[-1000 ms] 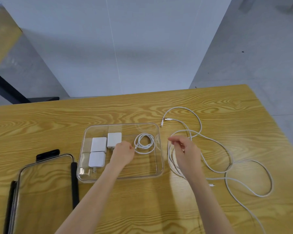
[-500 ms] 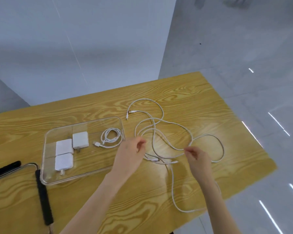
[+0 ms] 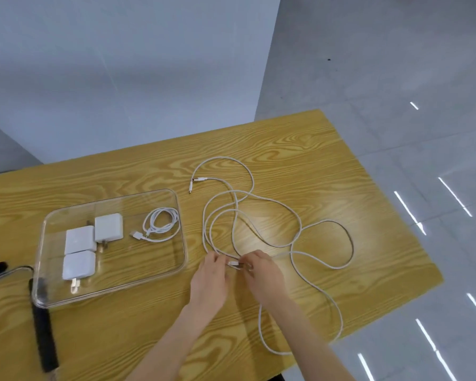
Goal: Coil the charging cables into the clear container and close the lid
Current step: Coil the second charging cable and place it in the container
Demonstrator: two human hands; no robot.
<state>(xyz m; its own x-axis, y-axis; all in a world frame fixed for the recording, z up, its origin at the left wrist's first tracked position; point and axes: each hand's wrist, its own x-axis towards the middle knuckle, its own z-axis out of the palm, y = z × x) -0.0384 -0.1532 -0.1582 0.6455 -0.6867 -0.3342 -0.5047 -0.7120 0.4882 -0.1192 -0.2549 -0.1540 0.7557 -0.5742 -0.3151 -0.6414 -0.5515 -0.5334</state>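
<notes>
Table (image 3: 300, 149) carried the clear container (image 3: 46, 224), lid (image 3: 43, 325) off beside it, one coiled cable (image 3: 161, 221) already inside. Loose cables (image 3: 294, 243) sprawled outside, uncoiled; left hand (image 3: 210, 280) and right hand (image 3: 263, 274) pinched a plug end between them.

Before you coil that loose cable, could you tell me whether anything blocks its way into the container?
Nothing visible does. Bare table lies between the loose cable and the open container; its lid lies off to the far side.
</notes>
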